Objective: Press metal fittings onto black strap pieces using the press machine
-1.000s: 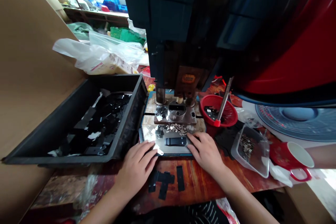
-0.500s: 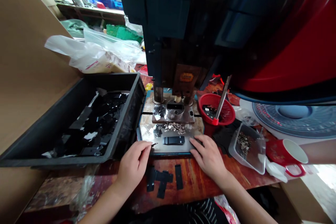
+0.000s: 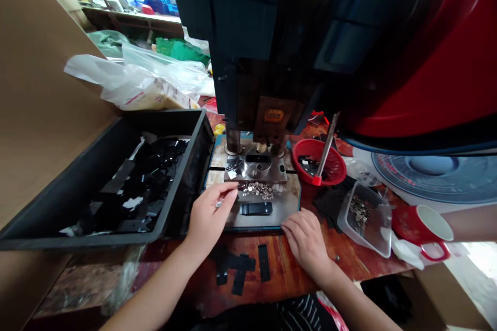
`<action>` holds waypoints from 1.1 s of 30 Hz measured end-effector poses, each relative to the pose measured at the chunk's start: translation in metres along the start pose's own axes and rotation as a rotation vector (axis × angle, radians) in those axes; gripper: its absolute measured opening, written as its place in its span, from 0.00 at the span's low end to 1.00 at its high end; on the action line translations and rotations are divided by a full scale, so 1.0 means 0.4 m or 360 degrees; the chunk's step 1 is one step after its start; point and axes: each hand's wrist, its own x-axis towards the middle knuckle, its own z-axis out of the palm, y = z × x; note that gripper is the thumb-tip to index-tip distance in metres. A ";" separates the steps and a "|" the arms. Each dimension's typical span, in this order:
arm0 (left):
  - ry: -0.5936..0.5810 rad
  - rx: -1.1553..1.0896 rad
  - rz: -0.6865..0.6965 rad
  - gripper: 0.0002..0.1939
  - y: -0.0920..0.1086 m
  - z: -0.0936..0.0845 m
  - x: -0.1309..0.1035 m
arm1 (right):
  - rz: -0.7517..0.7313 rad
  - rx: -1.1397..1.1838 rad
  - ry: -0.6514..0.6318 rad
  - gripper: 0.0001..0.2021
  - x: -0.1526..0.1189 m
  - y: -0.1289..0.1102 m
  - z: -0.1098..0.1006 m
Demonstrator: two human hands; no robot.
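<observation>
My left hand (image 3: 213, 213) reaches over the left side of the metal press plate (image 3: 279, 219). Its thumb and fingers are pinched together, and a thin dark tip shows at the fingertips, beside a pile of small shiny metal pieces (image 3: 258, 189). At the plate's front right corner rests my right hand (image 3: 308, 240), fingers drawn together and curled down; what they hold, if anything, is hidden. Between the hands a black strip-shaped part (image 3: 256, 209) lies flat on the plate. Behind the pile is a steel die block (image 3: 259, 166) with a dark slot, under the press head (image 3: 272, 114).
A black bin (image 3: 159, 235) of dark scraps stands left. Several black strips (image 3: 264, 262) lie on the table before the plate. To the right are a red basket (image 3: 336, 173), a clear tub (image 3: 382, 240) with small metal pieces and a red mug (image 3: 411, 225).
My left hand has moved forward and right toward the metal pieces. My right hand has slid back to the plate's front corner, and its spread fingers have come together.
</observation>
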 end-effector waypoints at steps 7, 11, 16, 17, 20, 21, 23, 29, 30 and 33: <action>0.0013 -0.0338 -0.0236 0.13 0.000 0.035 0.091 | 0.0230 0.0098 0.0125 0.07 0.196 0.007 -0.009; 0.0001 -0.0410 -0.0225 0.13 -0.009 0.062 0.121 | 0.0306 0.0061 0.0221 0.08 0.357 0.011 0.030; 0.0021 -0.0416 -0.0222 0.13 -0.017 0.074 0.132 | 0.0254 -0.0010 0.0229 0.08 0.425 0.013 0.068; 0.0028 -0.0407 -0.0221 0.12 -0.018 0.074 0.133 | 0.0224 -0.0020 0.0225 0.08 0.424 0.013 0.067; 0.0045 -0.0375 -0.0221 0.12 -0.015 0.073 0.142 | 0.0092 -0.0032 0.0197 0.08 0.407 0.012 0.055; 0.0046 -0.0362 -0.0219 0.11 -0.013 0.073 0.145 | 0.0054 -0.0044 0.0189 0.09 0.401 0.012 0.050; 0.0042 -0.0333 -0.0210 0.12 -0.009 0.073 0.152 | -0.0002 -0.0077 0.0170 0.09 0.391 0.012 0.044; 0.0051 -0.0183 -0.0152 0.12 0.001 0.086 0.182 | -0.0014 -0.0052 0.0109 0.11 0.390 0.016 0.038; 0.0060 -0.0152 -0.0142 0.12 0.003 0.090 0.187 | -0.0014 -0.0039 0.0099 0.11 0.393 0.017 0.037; 0.0082 -0.0066 -0.0108 0.12 0.010 0.099 0.199 | -0.0022 0.0019 0.0100 0.11 0.395 0.024 0.035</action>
